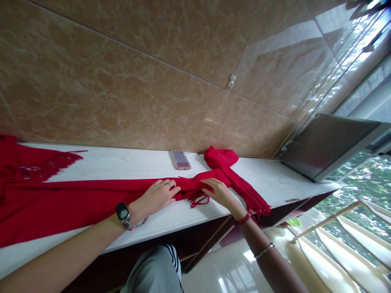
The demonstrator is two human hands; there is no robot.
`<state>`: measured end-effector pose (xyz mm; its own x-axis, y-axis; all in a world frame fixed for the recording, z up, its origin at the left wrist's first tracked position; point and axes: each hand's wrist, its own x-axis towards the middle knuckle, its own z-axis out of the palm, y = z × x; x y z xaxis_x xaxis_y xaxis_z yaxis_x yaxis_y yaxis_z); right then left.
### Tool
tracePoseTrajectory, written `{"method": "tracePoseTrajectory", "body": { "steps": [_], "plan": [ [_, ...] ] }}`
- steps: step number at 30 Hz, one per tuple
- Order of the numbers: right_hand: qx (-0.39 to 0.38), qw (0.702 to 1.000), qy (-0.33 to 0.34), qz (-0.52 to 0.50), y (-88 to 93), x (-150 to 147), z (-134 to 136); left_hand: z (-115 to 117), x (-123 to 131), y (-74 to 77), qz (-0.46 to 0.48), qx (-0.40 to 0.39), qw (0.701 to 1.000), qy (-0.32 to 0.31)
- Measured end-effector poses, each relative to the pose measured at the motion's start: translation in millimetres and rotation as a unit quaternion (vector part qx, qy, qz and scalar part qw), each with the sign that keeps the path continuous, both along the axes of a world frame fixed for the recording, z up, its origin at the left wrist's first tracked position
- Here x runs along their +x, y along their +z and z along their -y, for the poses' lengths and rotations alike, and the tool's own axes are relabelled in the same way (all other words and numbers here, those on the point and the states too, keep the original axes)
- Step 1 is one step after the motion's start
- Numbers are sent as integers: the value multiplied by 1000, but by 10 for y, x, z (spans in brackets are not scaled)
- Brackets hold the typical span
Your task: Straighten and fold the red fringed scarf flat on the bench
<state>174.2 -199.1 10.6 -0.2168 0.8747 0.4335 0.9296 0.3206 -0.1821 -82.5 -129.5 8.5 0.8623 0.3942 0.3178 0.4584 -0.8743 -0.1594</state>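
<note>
A long red scarf lies along the white counter, spread wide at the left and bunched narrow towards the middle. My left hand rests on its bunched part, fingers closed on the cloth. My right hand is a little to the right, its fingers bent and closed on the folded red end. Dark red fringe hangs out between the two hands. Behind my right hand, a second red scarf piece lies folded, its fringe reaching the counter's front edge.
A phone lies near the tiled wall. More fringed red cloth is at the far left. A dark metallic box stands at the counter's right end, and a white counter edge runs above my knee.
</note>
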Motion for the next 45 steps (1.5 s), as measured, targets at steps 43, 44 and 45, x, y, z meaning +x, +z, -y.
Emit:
{"method": "tracePoseTrajectory", "body": {
  "steps": [43,44,45],
  "plan": [
    [117,960,99,234,-123,393,-5,-197,57,-148,22,31,999,23],
    [109,960,97,241,-115,380,-9,-205,55,-157,11,33,999,30],
    [98,960,93,246,-109,369,-15,-211,53,-157,-1,33,999,36]
  ]
}}
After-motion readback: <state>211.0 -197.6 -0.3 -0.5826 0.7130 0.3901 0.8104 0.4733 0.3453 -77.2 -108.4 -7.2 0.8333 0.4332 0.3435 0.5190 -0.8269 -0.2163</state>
